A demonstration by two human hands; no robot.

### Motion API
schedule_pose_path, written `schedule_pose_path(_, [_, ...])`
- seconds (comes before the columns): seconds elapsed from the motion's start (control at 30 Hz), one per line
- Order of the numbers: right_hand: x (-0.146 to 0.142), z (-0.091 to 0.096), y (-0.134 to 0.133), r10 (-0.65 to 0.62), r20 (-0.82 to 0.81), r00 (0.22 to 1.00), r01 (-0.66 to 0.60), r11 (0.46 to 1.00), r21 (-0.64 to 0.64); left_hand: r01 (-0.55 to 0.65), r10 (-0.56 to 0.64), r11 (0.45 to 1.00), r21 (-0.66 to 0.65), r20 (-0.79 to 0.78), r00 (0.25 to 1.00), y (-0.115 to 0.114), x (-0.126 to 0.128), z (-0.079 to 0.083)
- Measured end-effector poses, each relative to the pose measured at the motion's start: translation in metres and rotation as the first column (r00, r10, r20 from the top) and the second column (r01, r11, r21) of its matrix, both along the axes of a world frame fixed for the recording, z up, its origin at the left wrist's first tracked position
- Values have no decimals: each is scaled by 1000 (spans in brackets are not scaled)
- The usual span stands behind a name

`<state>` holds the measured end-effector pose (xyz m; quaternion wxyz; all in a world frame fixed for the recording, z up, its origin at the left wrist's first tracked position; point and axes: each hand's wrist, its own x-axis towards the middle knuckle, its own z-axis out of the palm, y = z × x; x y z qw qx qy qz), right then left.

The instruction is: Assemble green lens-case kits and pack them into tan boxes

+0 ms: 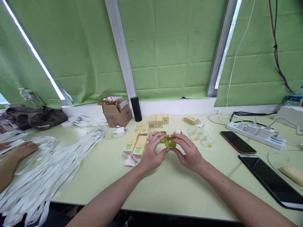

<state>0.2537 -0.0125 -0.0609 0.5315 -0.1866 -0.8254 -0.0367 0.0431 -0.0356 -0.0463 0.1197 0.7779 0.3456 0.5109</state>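
Both hands hold a small green square case (170,142) above the table, its hollow inside facing me. My left hand (154,152) closes on its left side with thumb and fingertips. On the right side, my right hand (188,152) pinches it between thumb and fingers. Another green piece (162,133) shows behind my left fingers; whether it joins the case I cannot tell. Beside my left hand lie several cream boxes with green squares (140,147), some with open flaps. Several clear plastic pieces with yellow bits (204,136) lie beyond my right hand.
More cream boxes (159,120) stand at the back, near a cardboard carton (117,113) and a black cylinder (135,109). Phone (238,142), tablet (272,179) and power strip (258,135) lie right. White straps (54,167) cover the left, beside another person's hand (25,150).
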Motion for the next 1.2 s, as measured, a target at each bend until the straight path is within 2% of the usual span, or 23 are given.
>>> schedule_pose_path(0.23, [-1,5,-2,-18,22,1000,16,998,65,5,-5,1000,30,-8,1000,0,0,-1])
schedule_pose_path(0.47, [-1,4,-2,-17,29,999,15,997,70,8,-6,997,81,-27,1000,1,-2,-4])
schedule_pose_path(0.67, [0,4,1,-10,36,999,6,995,103,-9,10,998,63,-11,1000,1,-1,-3])
schedule_pose_path(0.93, [-1,0,0,1,1,1000,-1,999,37,-14,14,998,58,-13,1000,-1,-2,-2])
schedule_pose_path(1.2, [-1,0,0,3,-1,1000,-3,998,67,-20,22,998,63,-26,999,-1,-2,-3])
